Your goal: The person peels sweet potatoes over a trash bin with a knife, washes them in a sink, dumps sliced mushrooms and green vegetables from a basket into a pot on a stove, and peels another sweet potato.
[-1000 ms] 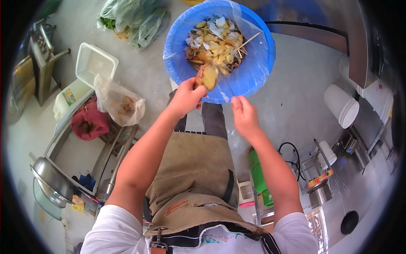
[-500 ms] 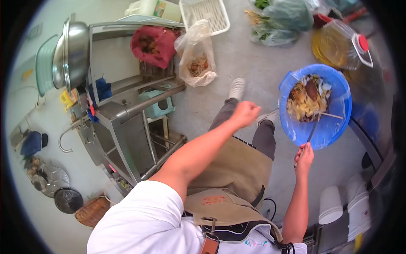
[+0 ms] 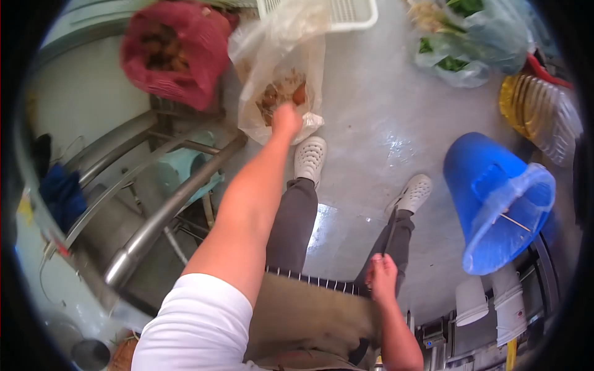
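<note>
My left hand (image 3: 286, 122) reaches into the mouth of a clear plastic bag (image 3: 250, 120) on the floor; its fingers are blurred and partly hidden. Reddish-brown pieces (image 3: 272, 98), possibly onions with loose skins, lie inside the bag. In my right hand (image 3: 382, 277), closed in front of my lower leg, is a knife (image 3: 390, 234) with a narrow dark blade pointing away from me. To the right stands a blue bin (image 3: 476, 167) with a clear liner, a pale stick showing inside its mouth.
A red sack (image 3: 198, 71) of brown round items sits left of the bag. A metal frame (image 3: 179, 204) runs along my left side. Bagged greens (image 3: 461, 65), a ribbed plastic oil jug (image 3: 544, 111), a white basket (image 3: 352, 15) and white buckets (image 3: 471, 301) stand around the floor.
My left hand has moved forward and left, from above my legs to the plastic bag. My right hand has drawn the knife away from the blue bin. The view has turned left.
</note>
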`<state>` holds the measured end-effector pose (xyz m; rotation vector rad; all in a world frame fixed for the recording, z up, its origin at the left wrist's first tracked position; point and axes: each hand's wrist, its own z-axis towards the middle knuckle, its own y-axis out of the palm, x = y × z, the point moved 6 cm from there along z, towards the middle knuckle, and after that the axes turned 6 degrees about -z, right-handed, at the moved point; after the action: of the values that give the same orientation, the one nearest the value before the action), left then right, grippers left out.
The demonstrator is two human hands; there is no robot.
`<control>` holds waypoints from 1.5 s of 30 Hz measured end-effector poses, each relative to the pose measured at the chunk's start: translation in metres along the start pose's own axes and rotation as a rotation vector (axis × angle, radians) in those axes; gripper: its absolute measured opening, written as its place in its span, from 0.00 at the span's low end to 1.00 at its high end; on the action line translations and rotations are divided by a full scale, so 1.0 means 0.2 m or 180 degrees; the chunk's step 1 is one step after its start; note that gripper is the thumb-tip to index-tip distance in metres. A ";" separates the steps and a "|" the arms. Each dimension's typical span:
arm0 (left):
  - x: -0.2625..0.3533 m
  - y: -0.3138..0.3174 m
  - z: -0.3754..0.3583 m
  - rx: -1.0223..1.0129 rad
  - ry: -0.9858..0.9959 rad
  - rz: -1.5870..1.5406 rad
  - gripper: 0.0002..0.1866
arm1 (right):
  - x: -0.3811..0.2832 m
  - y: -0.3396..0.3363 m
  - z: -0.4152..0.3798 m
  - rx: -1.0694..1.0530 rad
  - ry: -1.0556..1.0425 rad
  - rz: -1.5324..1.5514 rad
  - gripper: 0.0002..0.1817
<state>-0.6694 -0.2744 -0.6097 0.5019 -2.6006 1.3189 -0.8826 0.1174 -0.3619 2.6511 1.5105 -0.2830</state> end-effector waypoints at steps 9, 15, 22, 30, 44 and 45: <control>-0.03 0.32 0.47 -0.0242 0.0333 0.0234 0.29 | 0.10 0.36 0.31 -0.0156 0.0571 0.0470 0.14; -0.20 0.16 0.36 -0.0373 -0.0586 -0.1814 0.29 | -0.08 0.25 0.33 0.0110 0.0387 0.0415 0.13; 0.07 -0.24 -0.21 -0.1803 -0.0419 -0.5153 0.30 | -0.26 0.37 0.28 -0.0213 0.0289 0.0694 0.12; 0.87 -0.33 -0.88 -0.2854 -0.0467 -0.4959 0.35 | -0.55 0.15 0.01 -0.0363 -0.0438 0.1093 0.12; 2.45 -0.07 -2.30 -0.1843 0.3110 -0.1430 0.38 | -0.95 -1.34 -0.65 -0.0051 -0.1769 0.1752 0.20; 2.52 -0.04 -2.37 -0.1845 0.3095 -0.1391 0.39 | -0.95 -1.42 -0.70 -0.0036 -0.1876 0.1825 0.20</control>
<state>-1.1283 -0.0045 -0.1681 0.2096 -1.7613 0.4262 -1.2037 0.1249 -0.1813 2.5150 0.5573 -0.8876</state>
